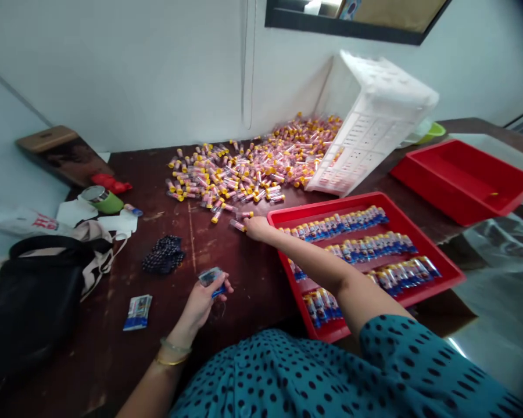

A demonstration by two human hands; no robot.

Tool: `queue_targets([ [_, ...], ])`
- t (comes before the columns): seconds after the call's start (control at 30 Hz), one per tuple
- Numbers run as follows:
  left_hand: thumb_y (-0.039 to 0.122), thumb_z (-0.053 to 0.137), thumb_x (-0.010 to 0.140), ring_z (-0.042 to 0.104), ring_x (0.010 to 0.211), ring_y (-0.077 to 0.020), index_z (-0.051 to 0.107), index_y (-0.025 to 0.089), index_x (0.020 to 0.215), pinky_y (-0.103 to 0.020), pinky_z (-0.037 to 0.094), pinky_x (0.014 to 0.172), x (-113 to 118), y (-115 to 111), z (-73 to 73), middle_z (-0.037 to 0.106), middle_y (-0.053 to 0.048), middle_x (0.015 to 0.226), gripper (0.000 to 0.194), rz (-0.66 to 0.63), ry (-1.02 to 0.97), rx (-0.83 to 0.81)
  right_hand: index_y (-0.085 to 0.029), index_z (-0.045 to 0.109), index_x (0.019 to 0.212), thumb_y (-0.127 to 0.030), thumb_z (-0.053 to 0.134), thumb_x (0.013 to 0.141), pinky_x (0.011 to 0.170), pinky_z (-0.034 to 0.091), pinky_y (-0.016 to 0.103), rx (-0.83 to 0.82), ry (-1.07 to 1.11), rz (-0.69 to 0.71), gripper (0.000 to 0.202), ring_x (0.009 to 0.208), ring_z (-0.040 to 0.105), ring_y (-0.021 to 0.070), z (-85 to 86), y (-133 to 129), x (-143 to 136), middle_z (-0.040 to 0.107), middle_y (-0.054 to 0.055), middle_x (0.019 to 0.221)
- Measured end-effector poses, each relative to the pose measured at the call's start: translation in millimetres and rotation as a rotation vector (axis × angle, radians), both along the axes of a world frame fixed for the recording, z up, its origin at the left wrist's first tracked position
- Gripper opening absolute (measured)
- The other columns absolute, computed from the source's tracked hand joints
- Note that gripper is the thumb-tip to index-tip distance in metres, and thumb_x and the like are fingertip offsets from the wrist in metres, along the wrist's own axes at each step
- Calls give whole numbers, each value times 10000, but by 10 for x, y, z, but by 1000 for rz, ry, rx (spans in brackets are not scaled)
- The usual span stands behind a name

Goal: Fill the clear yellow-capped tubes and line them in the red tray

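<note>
My left hand (211, 293) is closed around a small stack of blue-and-clear printed wrappers (210, 276). Stretched out beyond the near edge of the pile, my right hand (260, 228) has its fingertips on a clear tube with a yellow cap and pink contents (237, 225). A heap of similar tubes (244, 171) spreads across the dark table behind it. Under my right forearm lies a red tray (331, 204) with rows of blue-wrapped tubes (366, 248). Another stack of blue wrappers (138, 312) rests on the table left of my left hand.
A white perforated crate (370, 116) is tipped on its side by the heap. At right stands another red tray (462, 180). Leftward are a black bag (35, 296), dark patterned cloth (163, 253), a green-and-silver can (102, 198) and a leaning brown box (65, 154).
</note>
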State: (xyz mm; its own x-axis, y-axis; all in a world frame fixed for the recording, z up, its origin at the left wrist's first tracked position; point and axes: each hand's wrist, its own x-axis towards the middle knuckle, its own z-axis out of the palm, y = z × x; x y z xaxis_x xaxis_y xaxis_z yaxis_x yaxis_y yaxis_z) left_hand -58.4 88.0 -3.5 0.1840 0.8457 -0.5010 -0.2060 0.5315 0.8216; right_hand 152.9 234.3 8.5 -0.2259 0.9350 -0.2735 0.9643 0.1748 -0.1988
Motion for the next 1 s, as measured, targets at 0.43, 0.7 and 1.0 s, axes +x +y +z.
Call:
queue_targets([
  [0.43,334,887,546,642,619,-151,656,163,806,-244,523,496,413,-132,45,688,9,735,387,189,-57,129,-164,665,874,-280,619,897,831,478,272,183,831,259,127,886,579,155,263,-1306,49,556,68,1025],
  [0.7,364,814,682,632,591,-166,708,120,863,-249,501,472,366,-132,171,669,-34,664,322,-197,18,139,-160,653,851,-259,597,911,863,487,303,168,770,238,128,921,590,171,278,-1398,275,547,78,1039],
  [1.0,295,898,540,554,535,-119,639,160,641,-213,370,440,398,-121,74,605,18,568,310,-99,-13,171,-221,563,1083,-374,601,909,732,544,294,19,1322,-174,235,811,628,150,382,-1495,594,662,42,990],
])
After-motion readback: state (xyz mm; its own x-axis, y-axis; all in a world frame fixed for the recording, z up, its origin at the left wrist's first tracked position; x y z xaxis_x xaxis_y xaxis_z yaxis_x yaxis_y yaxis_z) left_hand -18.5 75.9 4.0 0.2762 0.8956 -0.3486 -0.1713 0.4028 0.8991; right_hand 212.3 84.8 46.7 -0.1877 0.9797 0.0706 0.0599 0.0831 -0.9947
